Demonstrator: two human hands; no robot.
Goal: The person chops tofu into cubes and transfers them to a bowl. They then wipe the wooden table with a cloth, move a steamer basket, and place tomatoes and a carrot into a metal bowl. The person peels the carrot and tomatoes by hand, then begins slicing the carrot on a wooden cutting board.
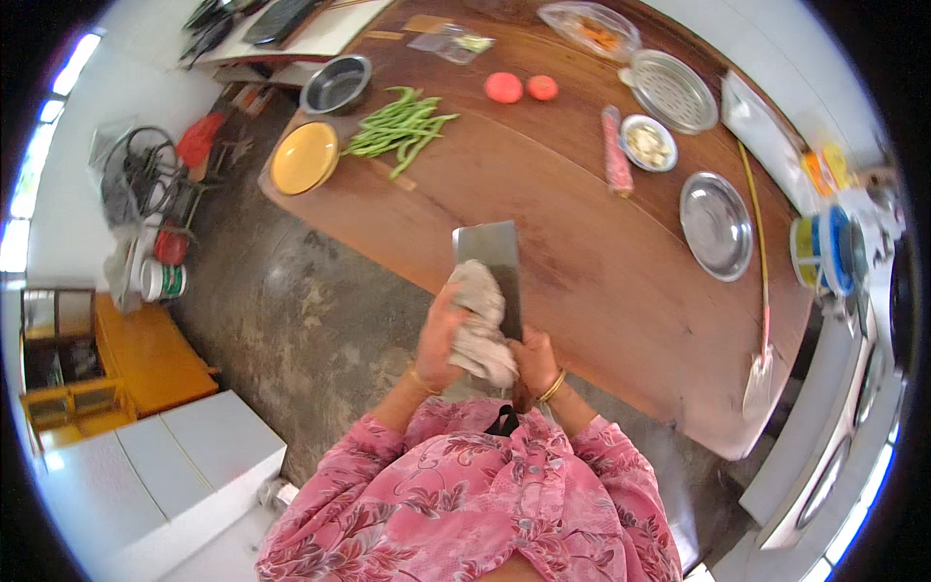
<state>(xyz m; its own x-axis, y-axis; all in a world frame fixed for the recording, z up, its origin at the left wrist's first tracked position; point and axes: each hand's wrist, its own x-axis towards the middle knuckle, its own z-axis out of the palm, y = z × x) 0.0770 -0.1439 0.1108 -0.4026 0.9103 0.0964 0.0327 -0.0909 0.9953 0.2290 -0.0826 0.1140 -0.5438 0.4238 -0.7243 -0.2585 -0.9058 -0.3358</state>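
Observation:
A bunched, off-white cloth [476, 320] is in my left hand [438, 338], pressed against the blade of a cleaver [491, 244]. My right hand [537, 364] grips the cleaver's handle low down, close to my body. The wide blade points away from me, over the front edge of the wooden table [567, 291]. Part of the blade is hidden behind the cloth. Green beans [404, 127] lie in a heap beyond, beside a yellow bowl [304, 158] and a dark basin [336, 85].
Two tomatoes [504, 88] sit at the back. Rightward are a wrapped red packet [616, 153], a bowl of pale pieces [649, 143], a perforated steel plate [673, 91], a steel basin [716, 225] and a long-handled fly swatter [758, 382]. A white tiled counter [167, 465] stands left.

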